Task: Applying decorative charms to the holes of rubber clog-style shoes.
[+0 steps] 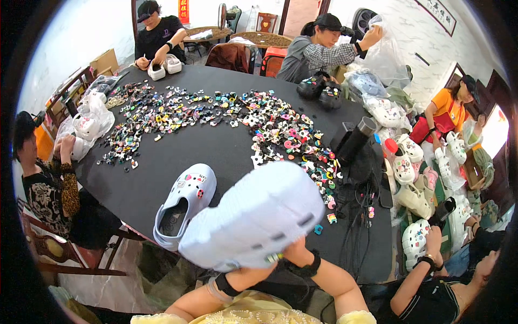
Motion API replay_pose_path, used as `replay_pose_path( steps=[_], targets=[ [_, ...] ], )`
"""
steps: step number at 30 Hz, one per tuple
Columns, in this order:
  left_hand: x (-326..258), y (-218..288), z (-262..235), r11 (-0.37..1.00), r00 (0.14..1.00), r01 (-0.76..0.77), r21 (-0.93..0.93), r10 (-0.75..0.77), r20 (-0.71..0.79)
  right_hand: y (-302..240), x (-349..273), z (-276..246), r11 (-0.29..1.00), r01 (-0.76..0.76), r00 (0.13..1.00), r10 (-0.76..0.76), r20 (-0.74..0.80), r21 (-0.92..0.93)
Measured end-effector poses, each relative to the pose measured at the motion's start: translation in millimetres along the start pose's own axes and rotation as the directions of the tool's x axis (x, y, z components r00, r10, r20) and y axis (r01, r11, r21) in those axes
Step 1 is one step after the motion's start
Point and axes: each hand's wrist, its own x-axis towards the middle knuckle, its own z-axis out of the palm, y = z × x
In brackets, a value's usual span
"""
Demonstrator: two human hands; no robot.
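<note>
Pale veined walls [431, 43] curve through the upper right, bearing a dark-framed panel [438, 15]; round brown tables [270, 40] stand at top centre; wooden chair [54, 251], lower left; glossy pale floor [102, 289]; bright opening [497, 135], right edge.

I count two pale-blue clogs [259, 210]; by the far edge of the surface [175, 148], two white clogs [157, 72], two black clogs [329, 98]; charms [175, 112] uncountable.

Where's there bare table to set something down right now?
Free: centre of the table, between the charms and resting clog; left stretch, between that clog and the left edge; back strip, between white shoes and black clogs. Crowded: the charm arc and around the black cylinder. The held clog hides the near middle.
</note>
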Motion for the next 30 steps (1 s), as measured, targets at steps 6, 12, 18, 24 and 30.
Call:
replay_pose_path(
  steps=[6, 12, 18, 24, 30],
  targets=[
    [-40.7, -6.4, 28.0, 0.769, 0.759, -0.627, 0.125, 0.639, -0.125, 10.8, -12.9, -14.9, 0.943, 0.127, 0.991, -0.107, 0.081, -0.309],
    [-2.7, -10.3, -28.8, 0.491, 0.717, -0.450, 0.746, 0.696, -0.025, 24.5, -19.7, -42.7, 0.780, 0.241, 0.970, -0.181, 0.160, -0.578],
    [-26.8, 16.0, 8.3, 0.772, 0.943, -0.307, 0.556, 0.325, 0.070, 41.2, -15.0, -45.6, 0.530, 0.348, 0.937, -0.224, 0.268, -0.774],
    [-24.8, 16.3, 34.9, 0.952, 0.979, -0.190, 0.238, 0.204, -0.032, 65.9, 6.6, -69.1, 0.913, -0.013, 1.000, 0.003, -0.025, -0.408],
    [-27.5, 17.0, 36.1, 0.998, 0.987, 0.058, -0.030, -0.053, 0.154, 37.0, 7.7, -17.2, 0.955, -0.123, 0.992, 0.113, -0.052, -0.271]
  ],
)
